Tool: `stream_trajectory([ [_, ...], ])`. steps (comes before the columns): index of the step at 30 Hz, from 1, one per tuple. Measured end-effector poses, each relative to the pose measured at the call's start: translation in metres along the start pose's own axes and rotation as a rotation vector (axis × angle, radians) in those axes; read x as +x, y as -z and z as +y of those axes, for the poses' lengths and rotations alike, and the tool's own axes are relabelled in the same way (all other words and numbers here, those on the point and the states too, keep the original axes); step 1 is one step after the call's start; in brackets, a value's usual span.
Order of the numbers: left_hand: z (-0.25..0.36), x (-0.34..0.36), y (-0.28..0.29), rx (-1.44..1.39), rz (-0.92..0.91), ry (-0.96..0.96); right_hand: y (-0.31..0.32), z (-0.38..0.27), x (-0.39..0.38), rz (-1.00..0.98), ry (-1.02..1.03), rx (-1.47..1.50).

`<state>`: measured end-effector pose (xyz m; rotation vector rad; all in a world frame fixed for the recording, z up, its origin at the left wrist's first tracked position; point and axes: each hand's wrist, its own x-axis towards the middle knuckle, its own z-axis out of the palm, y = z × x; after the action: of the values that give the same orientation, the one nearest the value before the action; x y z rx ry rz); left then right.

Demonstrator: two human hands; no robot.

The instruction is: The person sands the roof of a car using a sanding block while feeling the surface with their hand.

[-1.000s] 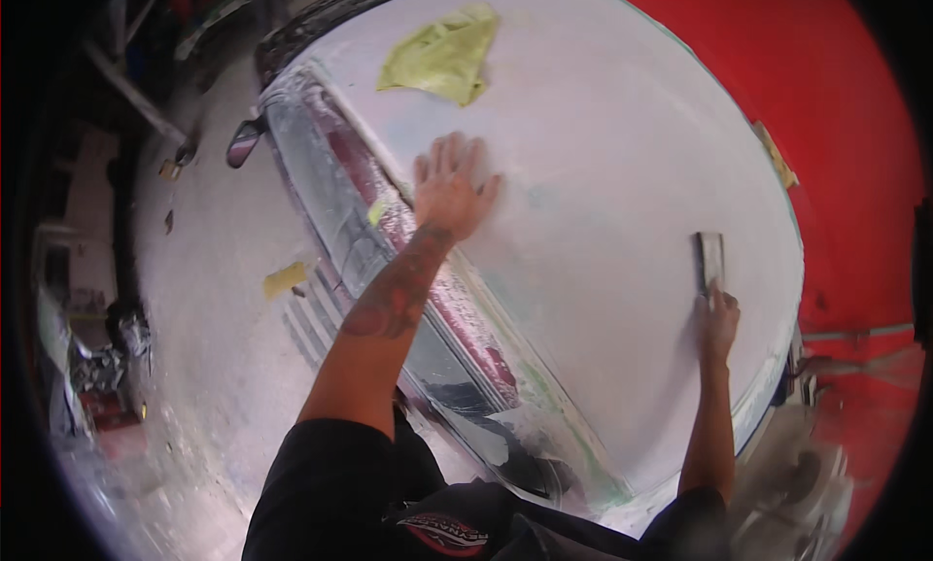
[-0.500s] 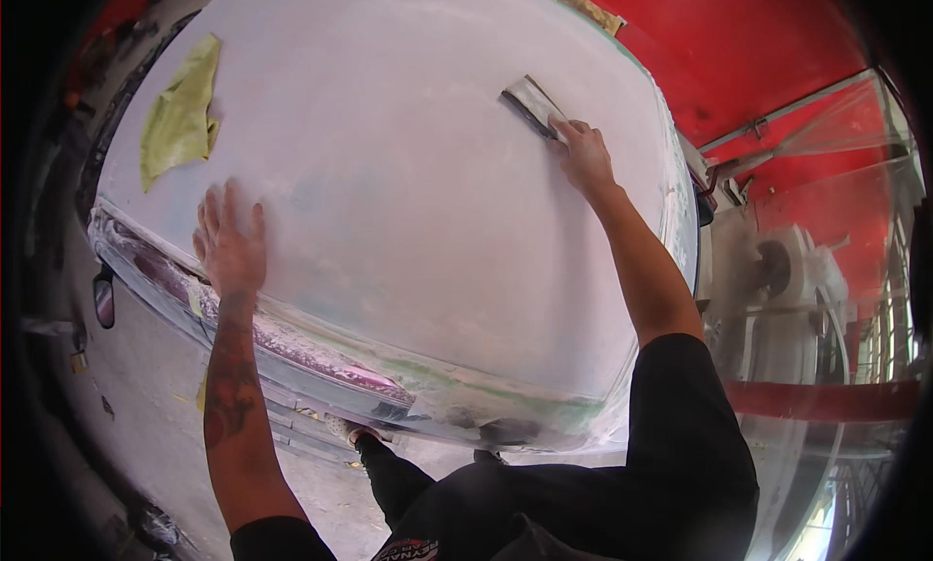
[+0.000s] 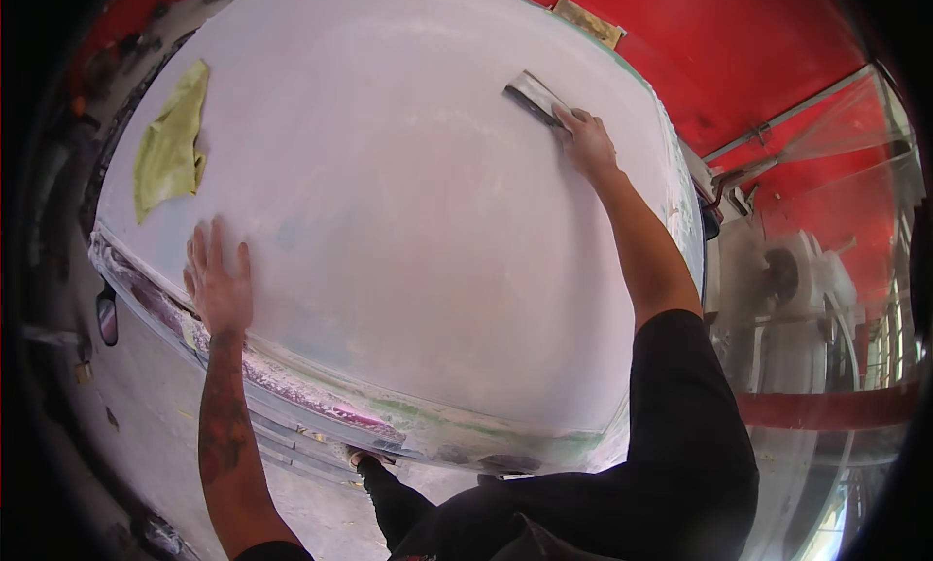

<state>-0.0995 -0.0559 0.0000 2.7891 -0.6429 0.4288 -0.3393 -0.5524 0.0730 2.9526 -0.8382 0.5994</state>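
Observation:
A large panel like a car roof (image 3: 408,231), coated in dusty pale pinkish-grey, fills the middle of the view. My right hand (image 3: 589,145) grips the near end of a long, flat sanding block (image 3: 535,99), pale on top with a dark lower edge. The block lies against the panel toward its far right. Flat on the panel near its left edge rests my left hand (image 3: 221,287), fingers stretched and holding nothing. Beyond it lies a crumpled yellow cloth (image 3: 172,145). The block's underside is hidden.
Bare, sanded patches of purple and green run along the panel's near edge (image 3: 408,406). A small tan piece (image 3: 587,23) sits at its far rim. A side mirror (image 3: 107,315) juts out at left. Red panels and clear plastic sheeting (image 3: 826,197) stand at right.
My view has shifted slightly, so the cloth and my left hand appear lower. Against the panel, my right hand and the sanding block have slid a little farther away. My left hand stays put.

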Motion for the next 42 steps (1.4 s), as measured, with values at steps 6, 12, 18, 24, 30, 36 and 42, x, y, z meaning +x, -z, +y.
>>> stream_trajectory([
  [6, -0.022, 0.002, 0.014, 0.06, -0.011, 0.038, 0.0, -0.041, -0.117, -0.034, 0.137, 0.174],
  [12, -0.026, -0.002, 0.018, 0.053, 0.006, 0.038, -0.009, 0.002, -0.05, 0.024, 0.215, 0.146],
  [18, 0.006, 0.005, 0.004, -0.074, -0.006, 0.028, -0.037, 0.083, 0.044, -0.04, -0.053, -0.008],
  [24, -0.029, -0.011, 0.037, -0.015, -0.004, 0.102, -0.009, -0.005, -0.1, -0.109, 0.259, 0.145],
  [30, 0.003, 0.004, 0.022, -0.12, -0.008, 0.069, -0.029, 0.078, 0.052, -0.022, 0.098, -0.023],
  [36, -0.019, -0.008, 0.03, -0.089, -0.027, 0.093, -0.024, -0.007, -0.063, -0.125, 0.11, 0.082],
  [42, -0.015, -0.008, 0.028, -0.119, 0.024, 0.078, 0.051, -0.071, -0.204, -0.24, 0.34, 0.13],
])
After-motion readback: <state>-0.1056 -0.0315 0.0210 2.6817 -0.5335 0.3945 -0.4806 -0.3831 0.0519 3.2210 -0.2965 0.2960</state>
